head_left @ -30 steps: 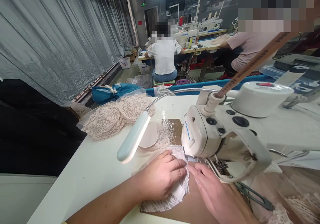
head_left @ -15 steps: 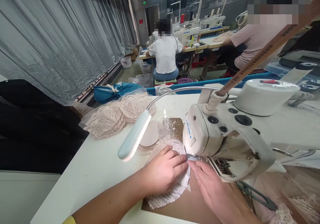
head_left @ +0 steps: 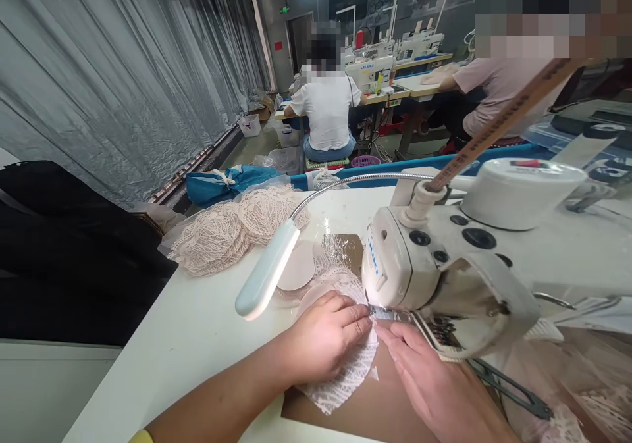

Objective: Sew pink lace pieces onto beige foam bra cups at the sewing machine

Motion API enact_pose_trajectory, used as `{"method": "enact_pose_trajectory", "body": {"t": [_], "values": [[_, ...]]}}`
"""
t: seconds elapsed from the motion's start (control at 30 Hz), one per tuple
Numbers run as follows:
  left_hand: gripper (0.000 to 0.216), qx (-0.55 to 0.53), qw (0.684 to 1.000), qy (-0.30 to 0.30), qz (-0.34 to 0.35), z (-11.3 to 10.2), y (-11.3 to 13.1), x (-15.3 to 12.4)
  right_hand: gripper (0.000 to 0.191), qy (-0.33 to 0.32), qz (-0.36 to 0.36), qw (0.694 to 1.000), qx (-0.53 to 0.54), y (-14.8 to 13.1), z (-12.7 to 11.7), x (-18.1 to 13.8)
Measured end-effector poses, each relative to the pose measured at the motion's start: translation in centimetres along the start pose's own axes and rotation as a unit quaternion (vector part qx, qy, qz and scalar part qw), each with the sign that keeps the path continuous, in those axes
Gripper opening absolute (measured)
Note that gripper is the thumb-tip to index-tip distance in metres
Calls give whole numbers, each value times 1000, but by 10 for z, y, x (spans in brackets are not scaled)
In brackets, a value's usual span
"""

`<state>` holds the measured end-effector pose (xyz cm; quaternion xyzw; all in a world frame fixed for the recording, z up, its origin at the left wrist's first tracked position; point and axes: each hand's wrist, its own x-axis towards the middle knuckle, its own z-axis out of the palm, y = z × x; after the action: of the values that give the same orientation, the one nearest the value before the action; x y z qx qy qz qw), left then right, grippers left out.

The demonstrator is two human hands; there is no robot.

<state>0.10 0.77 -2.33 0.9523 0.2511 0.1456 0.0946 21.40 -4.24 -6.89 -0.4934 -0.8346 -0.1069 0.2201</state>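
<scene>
A lace cup piece (head_left: 340,382), pale pink and white, lies on the brown work surface (head_left: 385,403) by the head of a white sewing machine (head_left: 388,259). My left hand (head_left: 328,334) rests on the lace, its fingers bent together and pressing it down near the needle area. Flat and stretched forward, my right hand (head_left: 419,370) has its fingertips at the lace's right edge, just under the machine head. The needle itself is hidden. Smooth beige cup pads (head_left: 297,266) with lace around them lie beyond my left hand.
A lamp (head_left: 266,272) on a bendable metal neck hangs over the table left of the machine. Stacked lace cups (head_left: 212,239) lie at the table's far left edge. Sheer lace fabric (head_left: 587,377) is at right, beside a dark metal part (head_left: 513,390). Two people sit farther off.
The lace under my hands has shifted and turned slightly, its lower end moving to the right. Both hands stay in nearly the same place by the machine head.
</scene>
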Motion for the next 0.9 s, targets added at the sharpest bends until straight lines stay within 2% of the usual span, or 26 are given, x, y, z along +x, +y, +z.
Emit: {"method": "enact_pose_trajectory", "body": {"t": [0.23,0.43,0.57,0.7,0.9], "values": [[34,16,1000,13,-20,2,-3,2,41,7,-71,995,-64,2,-9,10],[31,34,998,26,-38,4,-5,-1,42,17,-54,996,-65,0,-12,16],[31,41,999,17,-29,0,-3,-2,44,-19,-67,998,-6,0,-11,10],[30,39,999,1,18,-3,-4,-4,45,-44,-51,995,71,-1,-15,10],[31,61,997,-24,47,-4,-8,-7,46,-38,-42,996,70,-4,-24,19]]}}
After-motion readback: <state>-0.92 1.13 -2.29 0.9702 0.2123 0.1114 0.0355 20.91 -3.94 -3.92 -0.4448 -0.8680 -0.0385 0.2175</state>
